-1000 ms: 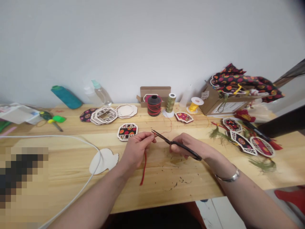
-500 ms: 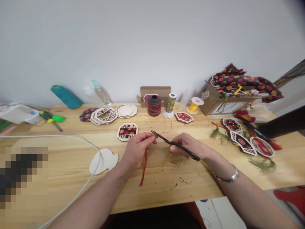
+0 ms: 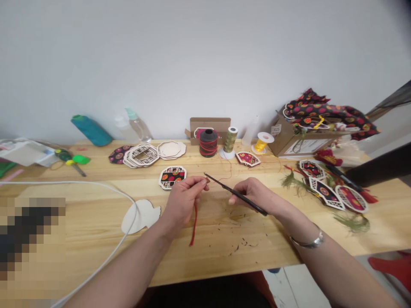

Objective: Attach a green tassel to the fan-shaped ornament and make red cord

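Observation:
My left hand (image 3: pixel 186 199) pinches a red cord (image 3: pixel 194 226), whose loose end hangs below the fingers over the table. Dark scissors (image 3: pixel 239 194) are in my right hand (image 3: pixel 253 196), their tips just right of and above my left fingertips. The blades look close together. What lies between my left fingertips is too small to make out fully. Beyond my left hand rests a lattice-framed fabric piece (image 3: pixel 172 177), and a white cut-out shape (image 3: pixel 141 217) lies beside my left forearm.
Along the wall stand a dark red thread spool (image 3: pixel 208 143), a green spool (image 3: pixel 230 140), a yellow spool (image 3: pixel 263 142) and a teal cone (image 3: pixel 91 130). Framed ornaments (image 3: pixel 327 194) lie right, near a cardboard box (image 3: pixel 298 143). A white cable (image 3: pixel 105 186) crosses the left side.
The scissors have tilted slightly and their tips sit a little apart from my left fingertips. My left hand keeps its pinch on the red cord.

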A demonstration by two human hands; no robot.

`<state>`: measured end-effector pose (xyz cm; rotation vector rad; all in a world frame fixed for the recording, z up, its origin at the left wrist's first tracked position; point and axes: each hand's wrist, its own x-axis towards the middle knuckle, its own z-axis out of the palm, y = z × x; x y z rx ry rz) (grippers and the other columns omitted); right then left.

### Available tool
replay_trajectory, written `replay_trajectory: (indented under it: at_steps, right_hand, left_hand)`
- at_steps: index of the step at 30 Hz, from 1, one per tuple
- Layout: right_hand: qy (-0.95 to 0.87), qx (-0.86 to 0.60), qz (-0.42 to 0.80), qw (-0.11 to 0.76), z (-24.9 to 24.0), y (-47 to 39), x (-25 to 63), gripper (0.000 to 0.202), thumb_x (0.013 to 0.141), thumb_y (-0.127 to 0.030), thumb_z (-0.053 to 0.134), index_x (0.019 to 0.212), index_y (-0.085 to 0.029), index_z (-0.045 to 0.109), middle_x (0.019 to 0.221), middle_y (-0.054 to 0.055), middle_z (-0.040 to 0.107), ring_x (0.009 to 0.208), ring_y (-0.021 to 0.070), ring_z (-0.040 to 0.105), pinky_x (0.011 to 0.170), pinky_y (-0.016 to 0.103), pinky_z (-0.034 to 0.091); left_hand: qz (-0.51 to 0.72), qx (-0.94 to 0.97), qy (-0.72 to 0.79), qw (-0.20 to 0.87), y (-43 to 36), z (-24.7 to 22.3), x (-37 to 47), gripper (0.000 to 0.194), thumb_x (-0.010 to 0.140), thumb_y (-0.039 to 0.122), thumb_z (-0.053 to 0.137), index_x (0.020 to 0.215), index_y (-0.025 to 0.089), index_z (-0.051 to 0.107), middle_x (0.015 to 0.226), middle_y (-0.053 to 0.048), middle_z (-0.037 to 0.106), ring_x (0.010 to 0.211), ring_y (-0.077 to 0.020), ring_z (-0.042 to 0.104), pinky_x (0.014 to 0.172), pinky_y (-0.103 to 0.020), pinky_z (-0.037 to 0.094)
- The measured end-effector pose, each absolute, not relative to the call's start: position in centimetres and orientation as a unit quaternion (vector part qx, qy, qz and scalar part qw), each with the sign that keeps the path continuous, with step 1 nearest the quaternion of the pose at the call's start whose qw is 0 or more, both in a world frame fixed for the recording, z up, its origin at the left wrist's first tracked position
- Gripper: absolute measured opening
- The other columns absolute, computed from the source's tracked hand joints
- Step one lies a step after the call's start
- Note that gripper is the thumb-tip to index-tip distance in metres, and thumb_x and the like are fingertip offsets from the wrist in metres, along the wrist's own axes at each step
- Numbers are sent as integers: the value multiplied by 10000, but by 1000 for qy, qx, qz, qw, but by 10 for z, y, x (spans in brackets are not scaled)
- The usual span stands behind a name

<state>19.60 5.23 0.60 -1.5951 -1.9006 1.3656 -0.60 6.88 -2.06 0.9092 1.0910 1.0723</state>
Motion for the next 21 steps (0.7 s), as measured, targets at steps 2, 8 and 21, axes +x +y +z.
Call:
replay_trajectory:
  at_steps: [2,8,21]
  right_hand:
    - [-684,-559,447,140,8,50,199,465,662,-577,642,562,-142,511,514,-60,321,493,65,265,416,203,197]
    - [-725,-541,417,91,17,38,198,505,648,-629,637,583,-133,572,506,-60,344,496,68,270,414,202,209]
    - [-739,-645,187,-39,28,21,224,416,751,-566,563,664,-169,653,583,35,615,519,145,512,490,245,308]
  left_hand:
    - [514,372,465,618,71,-21,-6,222,624,312,760,708,119,688,616,1,598,420,-13,302,393,-177,199]
    - [545,355,450,612,71,-18,-7,208,658,302,745,757,127,689,677,-19,641,433,-11,293,401,-175,208]
    - [488,345,459,657,67,-15,-5,242,625,320,765,717,132,645,515,57,459,424,-16,342,385,-136,170]
